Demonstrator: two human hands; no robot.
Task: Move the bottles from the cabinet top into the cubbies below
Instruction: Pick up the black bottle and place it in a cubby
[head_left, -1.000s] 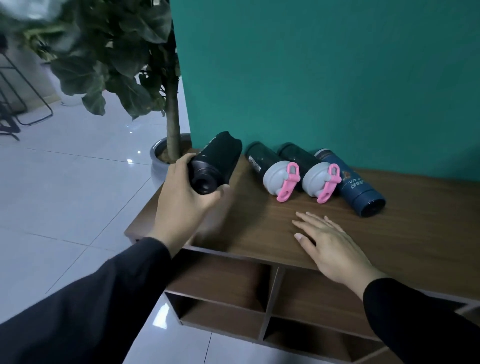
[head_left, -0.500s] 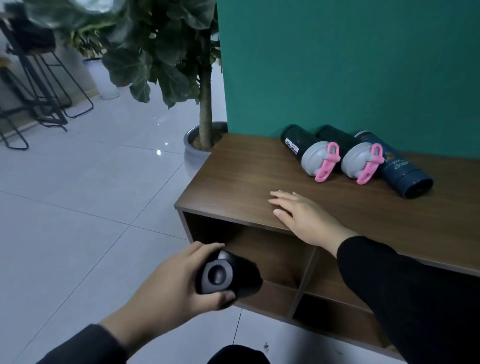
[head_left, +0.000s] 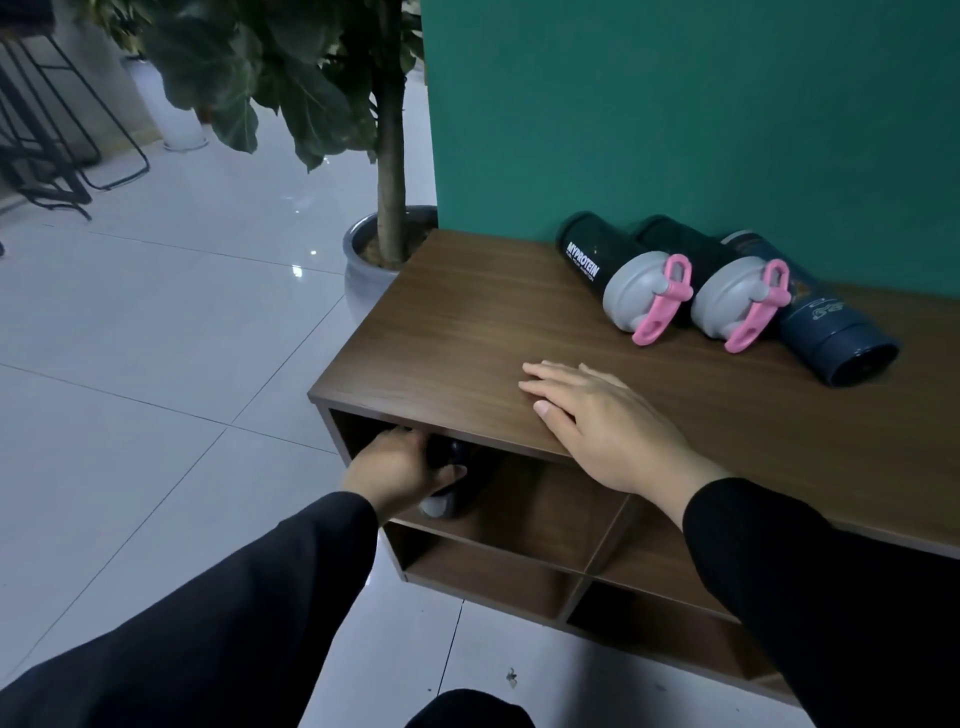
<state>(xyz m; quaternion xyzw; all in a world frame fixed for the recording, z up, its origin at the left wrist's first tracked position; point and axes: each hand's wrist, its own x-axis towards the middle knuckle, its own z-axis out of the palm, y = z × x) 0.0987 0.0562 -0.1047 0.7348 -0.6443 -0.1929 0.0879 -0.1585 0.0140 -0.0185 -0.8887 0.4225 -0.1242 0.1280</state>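
My left hand (head_left: 397, 470) is wrapped around a black bottle (head_left: 460, 480) inside the upper left cubby (head_left: 524, 499) of the wooden cabinet; the cabinet top hides most of the bottle. My right hand (head_left: 602, 421) lies flat, fingers apart, on the cabinet top (head_left: 467, 332) near its front edge. Three bottles lie on their sides against the green wall: a dark "MYPROTEIN" bottle (head_left: 587, 254) with a grey lid and pink loop, a second dark bottle (head_left: 691, 254) with the same lid, and a navy bottle (head_left: 831, 332) at the right.
A potted tree (head_left: 387, 228) in a grey pot stands just left of the cabinet's far corner. The lower cubbies (head_left: 488, 577) and the upper right cubby show nothing inside. White tiled floor lies to the left, with black metal stool legs (head_left: 62, 171) at the far left.
My left hand has carried the black bottle from in front of the cabinet into the upper left cubby. My right hand has stayed flat on the top.
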